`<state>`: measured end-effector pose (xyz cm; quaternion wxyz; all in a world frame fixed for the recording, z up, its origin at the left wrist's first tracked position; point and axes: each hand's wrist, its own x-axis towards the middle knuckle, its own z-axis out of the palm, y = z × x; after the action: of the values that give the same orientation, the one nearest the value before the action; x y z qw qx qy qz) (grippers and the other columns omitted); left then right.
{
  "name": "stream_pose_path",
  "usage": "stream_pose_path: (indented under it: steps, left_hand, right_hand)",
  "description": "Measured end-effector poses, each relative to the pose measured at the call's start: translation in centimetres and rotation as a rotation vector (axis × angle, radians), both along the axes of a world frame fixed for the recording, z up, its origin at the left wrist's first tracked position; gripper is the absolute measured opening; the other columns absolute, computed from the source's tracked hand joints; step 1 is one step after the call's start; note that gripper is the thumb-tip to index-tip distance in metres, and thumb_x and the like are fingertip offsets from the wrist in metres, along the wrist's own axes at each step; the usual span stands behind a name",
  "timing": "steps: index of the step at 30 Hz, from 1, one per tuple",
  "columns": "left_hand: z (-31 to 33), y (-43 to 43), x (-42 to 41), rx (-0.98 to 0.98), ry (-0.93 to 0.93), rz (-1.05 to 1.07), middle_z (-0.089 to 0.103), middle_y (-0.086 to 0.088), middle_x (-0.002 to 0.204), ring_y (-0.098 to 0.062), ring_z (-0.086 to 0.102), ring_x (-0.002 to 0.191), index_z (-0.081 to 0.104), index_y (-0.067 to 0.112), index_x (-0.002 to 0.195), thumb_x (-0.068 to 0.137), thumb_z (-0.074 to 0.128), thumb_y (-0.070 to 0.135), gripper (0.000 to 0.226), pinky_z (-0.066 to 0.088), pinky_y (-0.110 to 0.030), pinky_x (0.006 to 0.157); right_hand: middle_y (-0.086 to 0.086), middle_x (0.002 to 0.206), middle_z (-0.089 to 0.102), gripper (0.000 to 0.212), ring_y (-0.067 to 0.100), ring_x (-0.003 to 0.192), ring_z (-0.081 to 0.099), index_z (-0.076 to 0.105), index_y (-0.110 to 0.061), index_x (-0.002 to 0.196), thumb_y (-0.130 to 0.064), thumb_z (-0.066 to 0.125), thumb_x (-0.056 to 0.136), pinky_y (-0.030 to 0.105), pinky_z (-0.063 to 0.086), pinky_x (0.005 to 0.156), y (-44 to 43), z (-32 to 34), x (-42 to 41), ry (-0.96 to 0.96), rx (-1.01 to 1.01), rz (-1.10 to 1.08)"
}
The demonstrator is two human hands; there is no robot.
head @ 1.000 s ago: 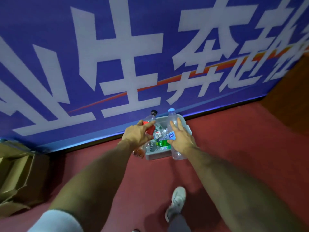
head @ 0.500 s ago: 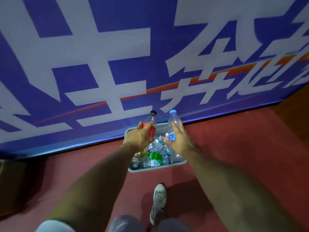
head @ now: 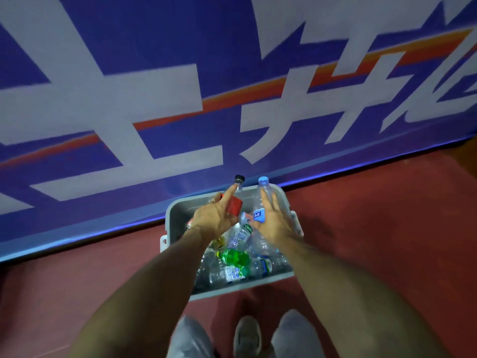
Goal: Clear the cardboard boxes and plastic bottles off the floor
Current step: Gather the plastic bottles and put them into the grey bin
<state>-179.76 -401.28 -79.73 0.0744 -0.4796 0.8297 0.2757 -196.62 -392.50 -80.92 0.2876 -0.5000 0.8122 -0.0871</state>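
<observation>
A grey plastic bin (head: 172, 217) stands on the red floor against the banner wall, filled with several empty plastic bottles, one of them green (head: 233, 257). Above the bin, my left hand (head: 214, 218) holds a clear bottle with a red label and black cap (head: 235, 202). Beside it, my right hand (head: 273, 223) holds a clear bottle with a blue label and blue cap (head: 260, 214). Both bottles point toward the wall.
A large blue banner (head: 232, 86) with white characters and an orange stripe rises right behind the bin. Red floor (head: 387, 228) spreads to both sides. My grey trouser legs and a light shoe (head: 247, 337) are just in front of the bin.
I have stepped closer, so the bin now lies right below my hands and looks larger. The cardboard at the left has left the view. Both hands still hold their bottles.
</observation>
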Motion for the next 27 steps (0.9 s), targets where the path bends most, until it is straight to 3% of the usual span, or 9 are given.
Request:
stream_pose_path:
  steps: [3,6,8,10,15,21,27]
  left_hand:
    - [-6.5,-1.4,-1.2,0.030,0.018,0.003,0.043,-0.005,0.152,-0.030,0.062,0.117,-0.015,0.051,0.152,0.094,0.058,0.053,0.093,0.050,-0.042,0.098]
    - [-11.9,-1.7,-1.7,0.100,0.007,0.020,0.014,-0.009,0.166,-0.035,0.046,0.137,-0.014,0.051,0.152,0.090,0.062,0.059,0.099,0.042,-0.049,0.110]
    - [-14.2,-1.5,-1.3,0.112,-0.043,0.021,-0.003,-0.009,0.168,-0.038,0.020,0.150,-0.012,0.051,0.153,0.085,0.061,0.067,0.100,0.032,-0.056,0.115]
    - [-14.1,-0.9,-0.4,0.065,-0.098,0.006,-0.001,-0.009,0.167,-0.036,0.011,0.152,-0.005,0.049,0.155,0.083,0.056,0.074,0.097,0.027,-0.062,0.115]
    - [-5.6,-0.2,0.6,-0.027,-0.141,0.018,0.013,-0.012,0.163,-0.032,0.018,0.148,0.018,0.047,0.154,0.086,0.053,0.071,0.080,0.029,-0.062,0.111]
    - [10.3,0.3,0.4,-0.027,-0.128,-0.066,0.004,-0.012,0.166,-0.033,0.007,0.152,0.019,0.047,0.153,0.088,0.053,0.066,0.075,0.023,-0.065,0.112]
    - [24.3,-0.4,-0.8,-0.178,-0.120,-0.179,0.007,-0.010,0.165,-0.032,0.013,0.149,0.021,0.043,0.154,0.089,0.049,0.067,0.075,0.028,-0.062,0.111]
  right_hand:
    - [0.000,0.167,-0.014,0.104,0.029,0.147,0.031,-0.012,-0.039,0.157,-0.043,0.068,0.091,0.045,0.039,0.107,-1.1,-6.6,-0.4,-0.097,-0.003,-0.058]
    - [0.006,0.167,-0.014,0.104,0.033,0.146,0.032,-0.014,-0.038,0.157,-0.048,0.066,0.091,0.046,0.039,0.106,-1.2,-11.8,-1.1,-0.114,0.056,-0.068]
    - [0.012,0.165,0.004,0.101,0.035,0.142,0.036,-0.012,-0.039,0.157,-0.052,0.064,0.091,0.047,0.037,0.107,-0.7,-13.4,-1.7,-0.071,0.149,-0.080]
    - [0.011,0.157,0.023,0.095,0.035,0.138,0.038,-0.002,-0.040,0.158,-0.053,0.064,0.090,0.045,0.038,0.108,0.0,-13.0,-2.1,-0.005,0.207,-0.082]
    - [0.007,0.156,0.023,0.082,0.035,0.141,0.030,0.020,-0.040,0.154,-0.052,0.066,0.087,0.049,0.037,0.111,0.7,-4.3,-1.7,0.038,0.297,-0.067]
    - [0.002,0.152,0.023,0.073,0.033,0.136,0.030,0.027,-0.042,0.149,-0.056,0.063,0.086,0.051,0.037,0.107,1.1,12.3,-0.7,0.070,0.269,-0.088]
    - [0.003,0.153,0.026,0.073,0.033,0.134,0.032,0.029,-0.043,0.149,-0.056,0.063,0.085,0.048,0.037,0.106,3.9,25.9,0.0,0.102,0.188,-0.222]
